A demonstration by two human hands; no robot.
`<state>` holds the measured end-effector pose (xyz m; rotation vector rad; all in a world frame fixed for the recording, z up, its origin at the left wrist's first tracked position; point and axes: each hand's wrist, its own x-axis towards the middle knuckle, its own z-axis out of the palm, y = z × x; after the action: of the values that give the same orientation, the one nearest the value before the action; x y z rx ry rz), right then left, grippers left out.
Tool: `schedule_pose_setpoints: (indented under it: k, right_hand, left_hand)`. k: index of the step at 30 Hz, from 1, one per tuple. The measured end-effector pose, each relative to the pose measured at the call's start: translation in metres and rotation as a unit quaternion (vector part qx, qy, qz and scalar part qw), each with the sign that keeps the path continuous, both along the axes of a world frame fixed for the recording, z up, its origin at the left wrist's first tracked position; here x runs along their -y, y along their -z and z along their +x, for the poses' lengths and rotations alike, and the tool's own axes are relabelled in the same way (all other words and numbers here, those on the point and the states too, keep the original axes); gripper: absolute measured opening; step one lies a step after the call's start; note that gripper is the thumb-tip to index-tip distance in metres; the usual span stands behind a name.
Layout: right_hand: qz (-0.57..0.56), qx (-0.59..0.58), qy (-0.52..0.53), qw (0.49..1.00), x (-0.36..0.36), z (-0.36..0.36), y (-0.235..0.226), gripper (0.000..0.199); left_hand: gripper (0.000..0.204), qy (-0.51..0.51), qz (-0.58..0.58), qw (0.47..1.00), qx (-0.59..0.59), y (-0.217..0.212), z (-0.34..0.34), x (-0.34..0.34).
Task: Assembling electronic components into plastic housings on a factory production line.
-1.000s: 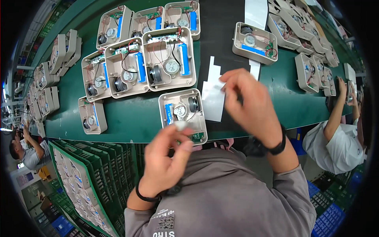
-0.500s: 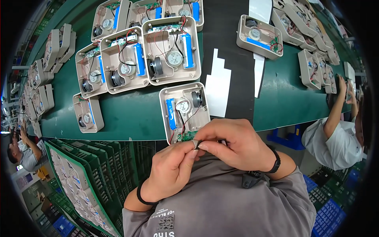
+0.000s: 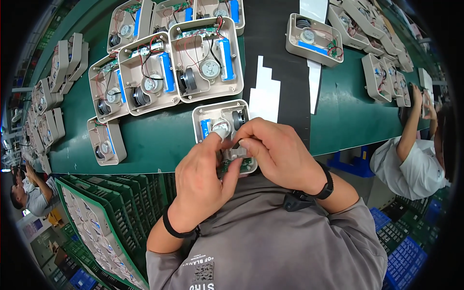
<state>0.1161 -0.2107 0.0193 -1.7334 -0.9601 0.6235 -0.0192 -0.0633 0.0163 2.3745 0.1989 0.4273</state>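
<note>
Directly before me on the bench lies a beige plastic housing [image 3: 197, 116] holding a blue cylindrical battery [image 3: 206, 126], a round black speaker [image 3: 239, 119] and a green circuit board [image 3: 231, 165]. My left hand [image 3: 203, 176] reaches over it, thumb and forefinger apart; the forefinger, white-covered at its tip, is at the round white motor [image 3: 221, 126]. My right hand [image 3: 285, 152] is closed above the housing's right side, pinching a small black piece [image 3: 237, 144] between thumb and forefinger. My fingers hide the housing's middle and its wires.
Several similar beige housings [image 3: 205, 63] stand at the back left, another [image 3: 315, 41] at the back right. White paper sheets [image 3: 266, 92] lie on a black mat [image 3: 295, 92]. Green crates [image 3: 130, 193] stand at lower left. Co-workers sit at right [image 3: 406, 164] and far left [image 3: 41, 191].
My hands have moved apart and forward from the bench edge to over the housing. The small black piece, pinched between both hands before, is now in my right hand.
</note>
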Motion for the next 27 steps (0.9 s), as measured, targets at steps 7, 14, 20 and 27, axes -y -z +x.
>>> schedule_pose_setpoints:
  k: [7, 14, 20, 27]
  right_hand:
    - [-0.021, 0.015, -0.003, 1.0, 0.0, 0.002, 0.008, 0.009]
    - [-0.084, -0.091, -0.017, 0.992, 0.0, 0.012, -0.002, 0.008]
    - [-0.016, 0.071, -0.076, 0.994, -0.001, 0.007, -0.002, 0.01]
    - [-0.057, 0.092, -0.099, 0.989, -0.002, 0.002, -0.005, 0.009]
  left_hand:
    - [0.058, 0.004, 0.009, 0.999, -0.05, -0.001, -0.004, -0.014]
    - [0.047, 0.055, -0.101, 0.983, -0.14, -0.007, -0.004, -0.03]
    - [0.043, 0.011, -0.045, 0.999, 0.011, 0.017, -0.007, -0.015]
    - [0.046, -0.019, -0.016, 0.997, 0.074, 0.03, -0.009, -0.007]
